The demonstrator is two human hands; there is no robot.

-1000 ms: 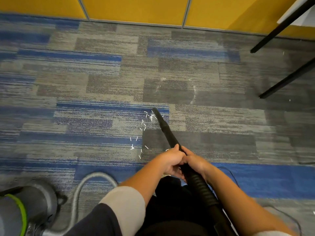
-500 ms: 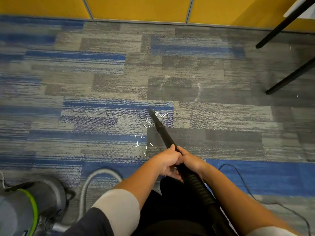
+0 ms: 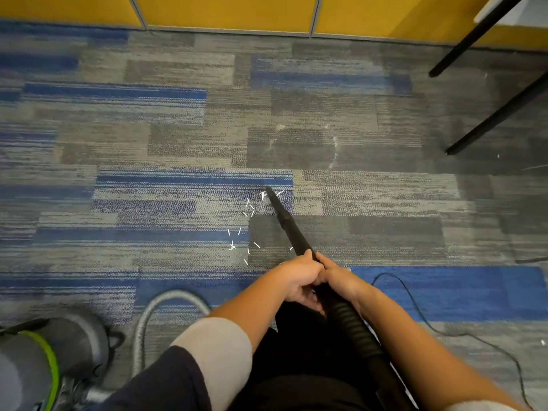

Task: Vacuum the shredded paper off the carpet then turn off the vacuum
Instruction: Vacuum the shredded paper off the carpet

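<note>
Both hands sit side by side and touching on the black vacuum tube (image 3: 292, 229). The left hand (image 3: 298, 277) is wrapped over it from the left and the right hand (image 3: 341, 281) is curled round it from the right, just above where the ribbed hose (image 3: 353, 324) begins. From that grip the tube runs forward and down to its narrow tip (image 3: 269, 191), which sits among the farthest strips of shredded paper (image 3: 250, 209). The other strips lie on the carpet (image 3: 178, 137) left of the tube, between the tip and the hands, in 2 loose clusters, and 1 strip lies just beside the tube near the hands. To do this step well, I judge the tip should ride low on the carpet and be drawn slowly back toward the hands while sweeping leftward, since such light strips may scatter. The vacuum body (image 3: 50, 360) stands low to the left, well apart from the paper, with its grey hose (image 3: 148, 310) looping beside it, and a thin cord (image 3: 415, 312) trails on the right
</note>
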